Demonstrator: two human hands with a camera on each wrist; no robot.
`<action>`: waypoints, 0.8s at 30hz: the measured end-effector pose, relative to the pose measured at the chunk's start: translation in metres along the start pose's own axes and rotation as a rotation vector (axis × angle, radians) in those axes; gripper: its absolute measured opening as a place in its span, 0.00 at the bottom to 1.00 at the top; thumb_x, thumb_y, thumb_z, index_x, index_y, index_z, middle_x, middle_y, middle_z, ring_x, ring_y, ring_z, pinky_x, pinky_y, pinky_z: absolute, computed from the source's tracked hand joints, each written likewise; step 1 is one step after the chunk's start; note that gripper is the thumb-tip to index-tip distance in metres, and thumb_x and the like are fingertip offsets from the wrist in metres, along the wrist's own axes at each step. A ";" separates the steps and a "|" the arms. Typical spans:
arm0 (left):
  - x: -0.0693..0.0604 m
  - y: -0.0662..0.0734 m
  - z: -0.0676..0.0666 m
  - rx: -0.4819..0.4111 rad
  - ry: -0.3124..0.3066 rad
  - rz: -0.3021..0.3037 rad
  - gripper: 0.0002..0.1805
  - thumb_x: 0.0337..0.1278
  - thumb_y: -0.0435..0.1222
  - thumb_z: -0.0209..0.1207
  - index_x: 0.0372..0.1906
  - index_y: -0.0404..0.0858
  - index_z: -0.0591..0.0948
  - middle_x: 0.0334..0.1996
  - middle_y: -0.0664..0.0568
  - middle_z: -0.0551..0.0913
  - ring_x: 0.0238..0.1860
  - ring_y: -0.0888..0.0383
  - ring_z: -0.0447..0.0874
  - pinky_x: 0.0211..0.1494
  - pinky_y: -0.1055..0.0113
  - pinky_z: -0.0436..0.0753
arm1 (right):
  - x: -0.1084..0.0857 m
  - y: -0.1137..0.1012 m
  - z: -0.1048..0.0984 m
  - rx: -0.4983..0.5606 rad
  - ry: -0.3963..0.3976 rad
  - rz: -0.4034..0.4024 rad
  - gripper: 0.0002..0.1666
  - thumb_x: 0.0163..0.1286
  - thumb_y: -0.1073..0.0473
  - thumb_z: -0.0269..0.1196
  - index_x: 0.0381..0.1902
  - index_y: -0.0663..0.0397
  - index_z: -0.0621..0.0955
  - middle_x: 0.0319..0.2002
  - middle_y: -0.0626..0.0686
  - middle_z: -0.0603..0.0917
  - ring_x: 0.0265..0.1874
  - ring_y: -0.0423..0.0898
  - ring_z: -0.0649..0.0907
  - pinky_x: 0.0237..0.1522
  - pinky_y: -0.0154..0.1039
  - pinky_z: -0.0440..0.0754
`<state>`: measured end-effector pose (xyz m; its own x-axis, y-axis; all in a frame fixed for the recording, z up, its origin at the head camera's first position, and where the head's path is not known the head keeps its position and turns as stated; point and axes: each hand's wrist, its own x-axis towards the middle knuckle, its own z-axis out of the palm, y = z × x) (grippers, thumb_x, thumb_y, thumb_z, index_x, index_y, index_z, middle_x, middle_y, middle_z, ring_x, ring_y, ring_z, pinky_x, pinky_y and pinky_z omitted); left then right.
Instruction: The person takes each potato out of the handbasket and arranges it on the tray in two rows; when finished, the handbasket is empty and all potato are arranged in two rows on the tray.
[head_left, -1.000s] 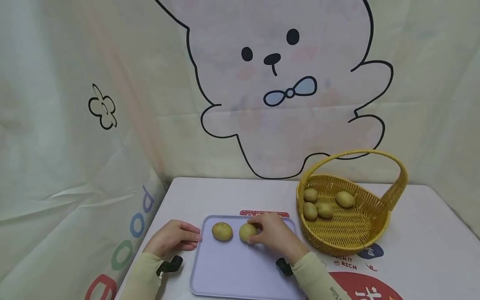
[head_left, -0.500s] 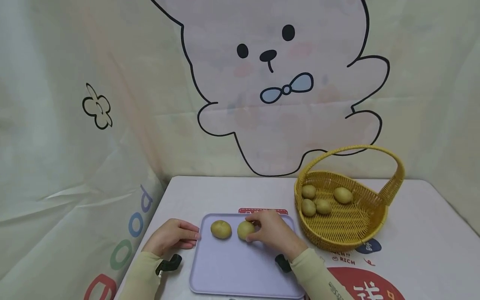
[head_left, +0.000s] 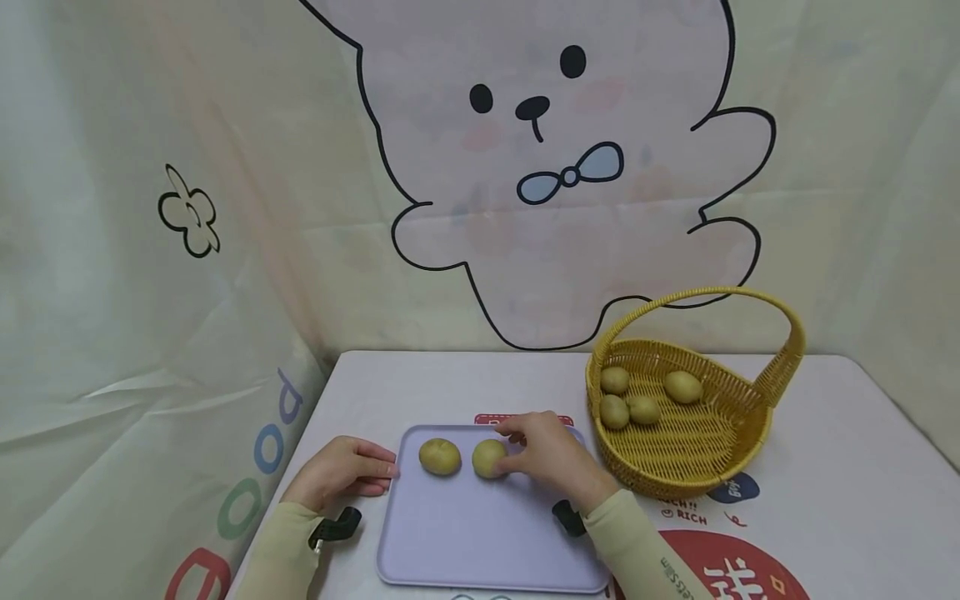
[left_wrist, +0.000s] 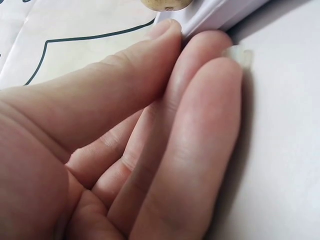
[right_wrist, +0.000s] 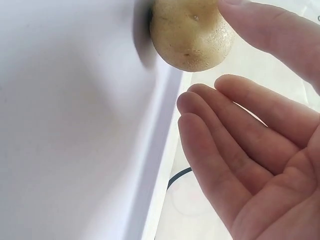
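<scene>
Two potatoes lie on a lilac tray (head_left: 487, 537): the left potato (head_left: 439, 457) and the right potato (head_left: 489, 458), side by side near its far edge. My left hand (head_left: 341, 473) pinches the tray's left rim between thumb and fingertips; the left wrist view shows that rim (left_wrist: 212, 17) at the fingertips. Beside the right potato is my right hand (head_left: 551, 458), its fingers loosely extended and apart from it. In the right wrist view the thumb tip lies at the potato (right_wrist: 192, 35), and I cannot tell whether it touches.
A yellow wicker basket (head_left: 652, 479) with a tall handle stands right of the tray, holding several potatoes (head_left: 683, 387). A white printed cloth (head_left: 420, 383) covers the table. Fabric with a cartoon animal hangs behind, and another panel hangs at the left.
My right hand's fingers have lifted and spread off the right potato, which stays put on the tray. The left hand keeps its place at the rim. The head view has shifted slightly.
</scene>
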<state>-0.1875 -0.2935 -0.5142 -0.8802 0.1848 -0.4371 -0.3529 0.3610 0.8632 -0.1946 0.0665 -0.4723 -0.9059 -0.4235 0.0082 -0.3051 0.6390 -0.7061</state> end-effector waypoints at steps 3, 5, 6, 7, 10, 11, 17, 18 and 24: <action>0.000 0.000 0.000 -0.004 -0.005 0.004 0.19 0.64 0.33 0.74 0.55 0.25 0.88 0.38 0.47 0.94 0.32 0.60 0.92 0.40 0.66 0.94 | 0.000 0.000 -0.001 -0.003 -0.003 0.004 0.32 0.54 0.54 0.86 0.56 0.57 0.90 0.51 0.55 0.93 0.49 0.51 0.88 0.51 0.51 0.89; 0.001 0.000 0.000 -0.010 -0.009 0.007 0.19 0.64 0.33 0.74 0.55 0.25 0.87 0.38 0.46 0.94 0.32 0.60 0.92 0.40 0.66 0.94 | -0.001 0.000 -0.002 -0.006 -0.003 0.007 0.32 0.55 0.54 0.86 0.56 0.57 0.90 0.51 0.55 0.93 0.49 0.51 0.88 0.51 0.51 0.89; 0.000 0.000 0.001 -0.013 -0.010 0.008 0.19 0.64 0.33 0.74 0.55 0.24 0.87 0.38 0.46 0.94 0.32 0.60 0.93 0.40 0.66 0.94 | -0.001 0.000 -0.002 -0.008 -0.001 0.010 0.32 0.55 0.53 0.86 0.57 0.56 0.90 0.51 0.55 0.93 0.49 0.51 0.89 0.51 0.51 0.89; 0.000 0.000 0.000 -0.013 -0.010 0.009 0.20 0.65 0.33 0.74 0.55 0.24 0.87 0.38 0.46 0.94 0.32 0.60 0.93 0.40 0.66 0.94 | -0.001 0.000 -0.002 -0.011 0.002 0.012 0.32 0.55 0.53 0.86 0.57 0.55 0.90 0.51 0.54 0.93 0.50 0.51 0.89 0.52 0.52 0.90; -0.001 0.000 0.000 -0.015 -0.007 0.009 0.20 0.64 0.33 0.74 0.56 0.24 0.87 0.37 0.47 0.94 0.32 0.60 0.92 0.40 0.66 0.94 | -0.002 -0.002 -0.005 -0.012 0.006 0.015 0.32 0.56 0.52 0.85 0.58 0.52 0.90 0.53 0.54 0.93 0.51 0.52 0.90 0.54 0.53 0.90; -0.001 0.001 0.000 -0.015 -0.008 0.007 0.20 0.64 0.33 0.74 0.56 0.24 0.87 0.37 0.48 0.94 0.32 0.60 0.92 0.40 0.66 0.94 | -0.003 -0.003 -0.007 -0.016 0.011 0.016 0.31 0.57 0.52 0.85 0.59 0.51 0.90 0.53 0.54 0.93 0.51 0.52 0.90 0.54 0.53 0.90; -0.004 0.001 -0.001 -0.020 -0.027 0.013 0.22 0.64 0.34 0.74 0.56 0.23 0.86 0.36 0.49 0.94 0.33 0.61 0.92 0.41 0.66 0.94 | -0.024 -0.006 -0.027 -0.050 0.033 -0.013 0.29 0.59 0.53 0.83 0.58 0.51 0.90 0.53 0.54 0.93 0.50 0.53 0.90 0.53 0.51 0.91; -0.004 0.001 -0.001 -0.021 -0.031 0.018 0.22 0.63 0.34 0.74 0.56 0.23 0.86 0.36 0.49 0.94 0.33 0.61 0.92 0.42 0.66 0.94 | -0.030 -0.007 -0.033 -0.056 0.037 -0.013 0.28 0.59 0.53 0.83 0.58 0.51 0.90 0.53 0.54 0.93 0.50 0.53 0.90 0.53 0.51 0.91; -0.002 0.001 -0.001 -0.023 -0.045 0.033 0.23 0.63 0.36 0.75 0.56 0.23 0.86 0.35 0.50 0.93 0.34 0.62 0.92 0.42 0.67 0.94 | -0.066 0.002 -0.081 -0.137 0.069 0.028 0.27 0.61 0.51 0.83 0.57 0.47 0.90 0.48 0.46 0.92 0.46 0.44 0.86 0.49 0.46 0.91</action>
<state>-0.1864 -0.2941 -0.5124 -0.8763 0.2376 -0.4191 -0.3320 0.3326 0.8827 -0.1591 0.1478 -0.4176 -0.9310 -0.3627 0.0417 -0.3127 0.7333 -0.6038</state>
